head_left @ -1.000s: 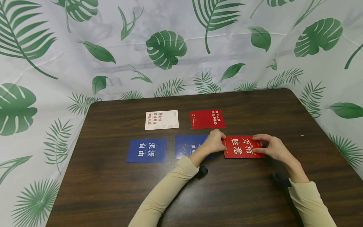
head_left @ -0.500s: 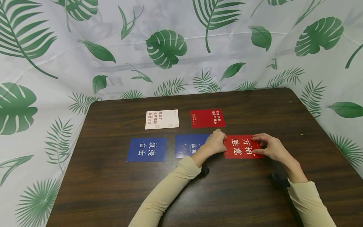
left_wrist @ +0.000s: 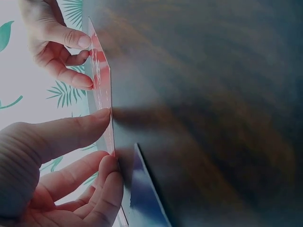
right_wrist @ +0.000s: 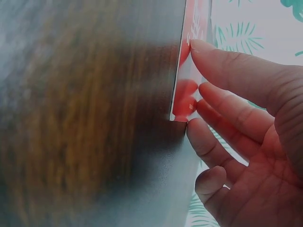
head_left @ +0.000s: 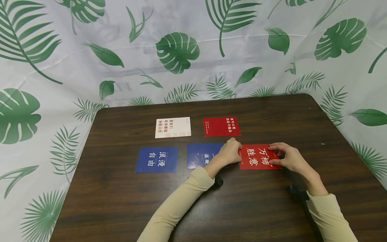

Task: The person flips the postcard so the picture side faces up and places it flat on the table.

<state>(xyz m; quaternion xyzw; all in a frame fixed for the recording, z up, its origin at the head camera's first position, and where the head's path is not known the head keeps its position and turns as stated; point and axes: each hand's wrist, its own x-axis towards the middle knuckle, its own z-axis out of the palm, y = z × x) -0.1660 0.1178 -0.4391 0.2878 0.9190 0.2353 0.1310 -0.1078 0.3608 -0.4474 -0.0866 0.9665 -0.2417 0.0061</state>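
Observation:
A red card (head_left: 257, 156) with white characters lies flat at the right of the front row in the head view. My left hand (head_left: 230, 152) touches its left edge; in the left wrist view the thumb and bent fingers (left_wrist: 108, 163) rest against that edge. At the card's right end, my right hand (head_left: 289, 157) rests thumb and fingertips on the face, spread apart. In the right wrist view, the red card (right_wrist: 185, 101) appears almost edge-on beneath these fingertips. A blue card (head_left: 196, 158) lies partly hidden under my left hand.
Another blue card (head_left: 156, 160) lies at the front left. Behind, a white card (head_left: 178, 127) and a darker red card (head_left: 217, 127) form a back row. All are on a dark wooden table (head_left: 121, 205), backed by a leaf-print cloth (head_left: 133, 74).
The red card's front edge looked slightly thicker a second ago and now lies flat. Both hands stay almost in place at its ends; the left has shifted very slightly right.

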